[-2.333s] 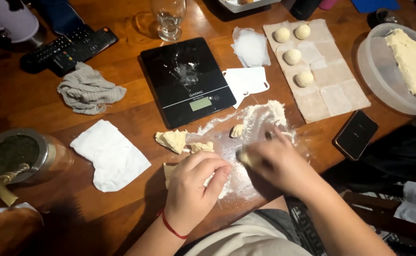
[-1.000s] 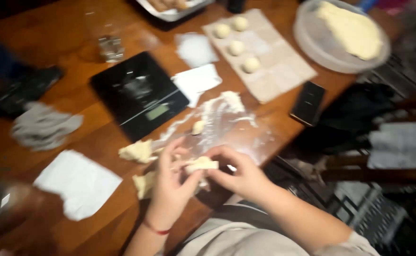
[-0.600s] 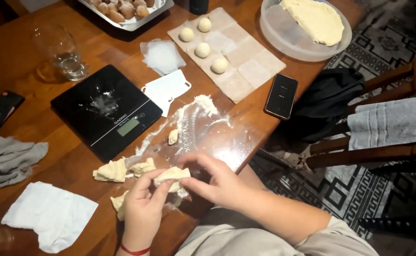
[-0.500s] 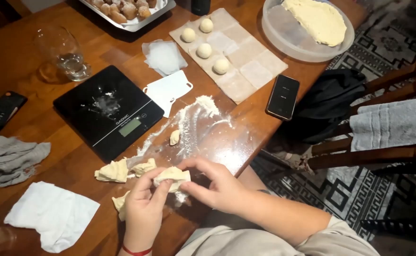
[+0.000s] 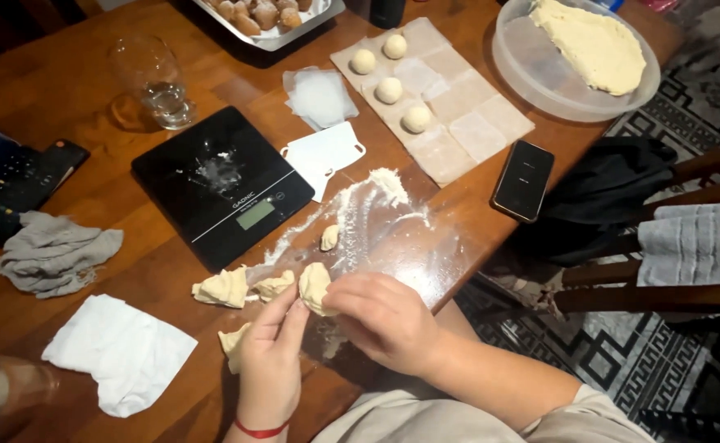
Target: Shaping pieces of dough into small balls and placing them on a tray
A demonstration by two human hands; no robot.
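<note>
Two hands pinch one dough piece (image 5: 314,287) above table's near edge. Left hand (image 5: 268,361) fingertips press its left side; right hand (image 5: 385,320) fingers curl, gripping its right. Dough scraps (image 5: 224,287) lie just left, scale (image 5: 222,184) beyond.

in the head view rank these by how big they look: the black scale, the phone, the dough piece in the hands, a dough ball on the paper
1. Black scale, clearly largest.
2. Phone.
3. Dough piece, pinched between the left hand and right hand; partly hidden, and nearer the camera.
4. Dough ball, looks slightly smaller, but that is unsure.
</note>
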